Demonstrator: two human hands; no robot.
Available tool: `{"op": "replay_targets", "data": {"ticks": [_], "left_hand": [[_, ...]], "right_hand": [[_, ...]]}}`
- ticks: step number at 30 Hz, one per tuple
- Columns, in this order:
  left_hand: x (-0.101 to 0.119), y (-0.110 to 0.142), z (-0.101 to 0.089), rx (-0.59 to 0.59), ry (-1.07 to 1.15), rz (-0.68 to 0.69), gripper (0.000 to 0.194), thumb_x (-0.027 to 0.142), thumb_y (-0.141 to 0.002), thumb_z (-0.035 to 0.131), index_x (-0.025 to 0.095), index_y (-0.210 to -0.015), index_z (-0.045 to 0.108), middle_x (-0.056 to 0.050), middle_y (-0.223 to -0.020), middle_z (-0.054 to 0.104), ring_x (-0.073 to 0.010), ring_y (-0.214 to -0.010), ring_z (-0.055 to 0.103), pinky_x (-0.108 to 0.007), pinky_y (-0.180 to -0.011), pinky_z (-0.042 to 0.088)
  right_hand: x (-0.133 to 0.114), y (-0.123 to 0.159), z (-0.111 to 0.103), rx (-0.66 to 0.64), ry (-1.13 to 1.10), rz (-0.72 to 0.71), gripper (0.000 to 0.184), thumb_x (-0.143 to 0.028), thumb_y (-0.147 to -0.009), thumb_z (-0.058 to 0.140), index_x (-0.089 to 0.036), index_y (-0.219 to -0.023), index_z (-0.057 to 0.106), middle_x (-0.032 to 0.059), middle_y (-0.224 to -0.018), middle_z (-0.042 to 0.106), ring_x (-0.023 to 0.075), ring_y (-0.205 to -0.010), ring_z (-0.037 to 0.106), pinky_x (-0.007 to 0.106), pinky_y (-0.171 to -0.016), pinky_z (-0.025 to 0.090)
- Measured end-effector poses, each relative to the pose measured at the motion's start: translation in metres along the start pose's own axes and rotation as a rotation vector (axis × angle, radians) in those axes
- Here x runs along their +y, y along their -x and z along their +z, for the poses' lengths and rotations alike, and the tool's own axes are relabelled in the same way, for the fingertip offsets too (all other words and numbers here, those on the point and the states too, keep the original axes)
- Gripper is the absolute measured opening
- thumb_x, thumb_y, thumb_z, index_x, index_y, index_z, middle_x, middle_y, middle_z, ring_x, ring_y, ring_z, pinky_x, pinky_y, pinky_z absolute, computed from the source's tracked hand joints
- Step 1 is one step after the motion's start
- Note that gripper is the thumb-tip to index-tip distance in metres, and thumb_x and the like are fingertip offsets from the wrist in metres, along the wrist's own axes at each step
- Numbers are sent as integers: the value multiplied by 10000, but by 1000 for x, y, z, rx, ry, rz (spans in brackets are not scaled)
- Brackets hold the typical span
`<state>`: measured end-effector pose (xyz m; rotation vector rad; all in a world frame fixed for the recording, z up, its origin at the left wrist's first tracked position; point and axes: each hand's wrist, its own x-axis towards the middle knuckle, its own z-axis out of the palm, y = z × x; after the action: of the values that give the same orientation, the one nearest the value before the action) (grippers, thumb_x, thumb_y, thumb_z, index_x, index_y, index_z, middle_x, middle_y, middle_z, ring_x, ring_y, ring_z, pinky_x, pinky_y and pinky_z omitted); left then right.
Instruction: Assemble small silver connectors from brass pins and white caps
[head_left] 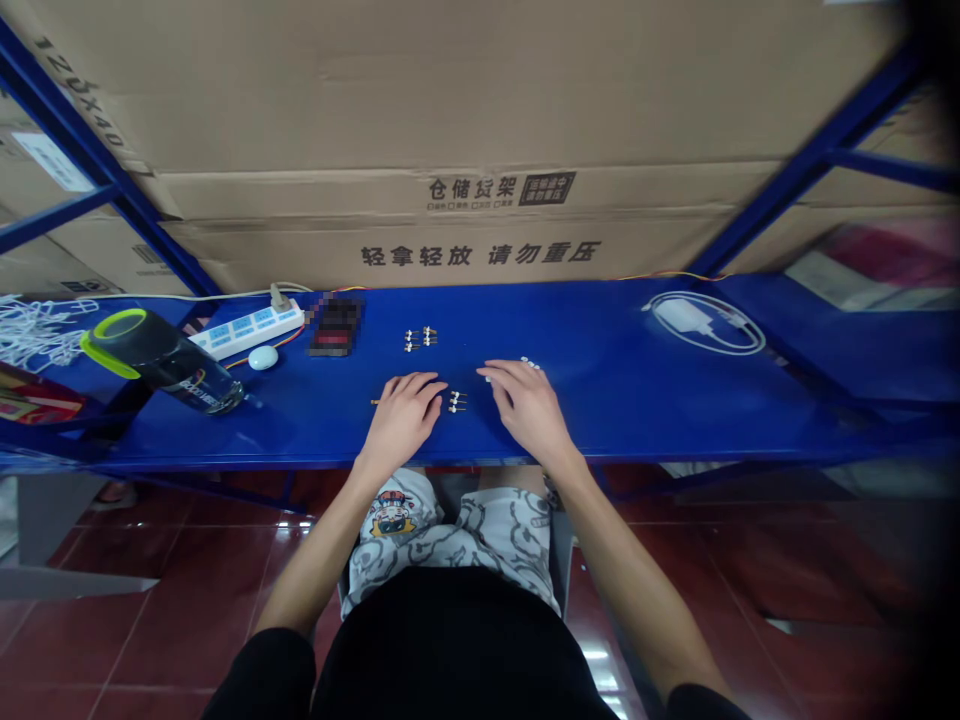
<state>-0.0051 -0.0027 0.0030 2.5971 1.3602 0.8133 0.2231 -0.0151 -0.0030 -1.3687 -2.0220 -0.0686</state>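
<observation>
My left hand rests palm down on the blue tabletop, fingers stretched to the right and thumb apart. A thin brass-coloured pin sticks out at its left side, the rest hidden by the hand. Just right of its thumb lies a small group of white pieces with brass-coloured pins. Two more such groups, a left one and a right one, lie farther back. My right hand is also palm down, fingers extended. Small white pieces show beyond its knuckles, and another white bit is by its fingertips.
On the left are a dark bottle with a green rim, a white power strip, a round pale object and a blurred-out dark item. A white charger with coiled cable lies right. Cardboard stands behind the blue tabletop.
</observation>
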Motion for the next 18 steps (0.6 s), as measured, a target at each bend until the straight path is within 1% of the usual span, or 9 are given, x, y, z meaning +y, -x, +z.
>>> {"op": "replay_targets", "data": {"ticks": [2,5,8,10,13,15,18], "left_hand": [[1,0,-2,92,62,-74,204,197,-1026,553,238,-1146,713,-26,-1216,736,-247,-1173,639,-442,-1034,435],[3,-1,-9,211,112,-194,174,215,-1020,570,254,-1057,735,-5,-1103,770,-239,-1071,665,-429,-956,440],[-5,-2,-21,230,81,-251,157,221,-992,611,274,-1032,753,5,-1078,776,-250,-1034,662,-428,-931,429],[-18,0,-33,200,54,-279,158,228,-978,626,285,-1028,764,8,-1068,774,-249,-1002,663,-414,-912,438],[-46,6,-53,47,110,-320,149,283,-967,643,265,-1027,779,-17,-1016,773,-233,-912,675,-364,-832,474],[-64,12,-65,-42,171,-371,165,346,-959,657,254,-990,790,-25,-1022,773,-223,-870,683,-348,-819,486],[-80,18,-72,-140,287,-330,220,445,-943,669,272,-982,800,-20,-1070,766,-226,-948,695,-335,-873,495]], "right_hand": [[0,0,1,26,107,47,330,-181,-1020,462,-232,-1199,734,80,-1252,736,289,-1144,660,491,-979,481],[-1,1,3,18,228,81,285,-233,-1017,507,-207,-1167,748,93,-1268,735,332,-1185,632,490,-937,457],[0,1,4,9,272,89,258,-240,-1009,531,-205,-1103,769,96,-1276,734,339,-1199,618,479,-926,435],[0,2,4,4,268,79,253,-238,-1012,531,-215,-1052,780,92,-1258,741,322,-1179,624,471,-925,421],[2,2,5,11,248,68,259,-271,-1023,533,-229,-1001,787,82,-1213,756,306,-1149,630,466,-930,403],[3,2,6,17,233,66,257,-291,-1024,541,-233,-988,788,75,-1188,762,299,-1135,633,465,-940,392],[4,2,6,16,213,58,249,-292,-1022,549,-238,-977,787,68,-1162,768,286,-1113,636,459,-953,378]]}}
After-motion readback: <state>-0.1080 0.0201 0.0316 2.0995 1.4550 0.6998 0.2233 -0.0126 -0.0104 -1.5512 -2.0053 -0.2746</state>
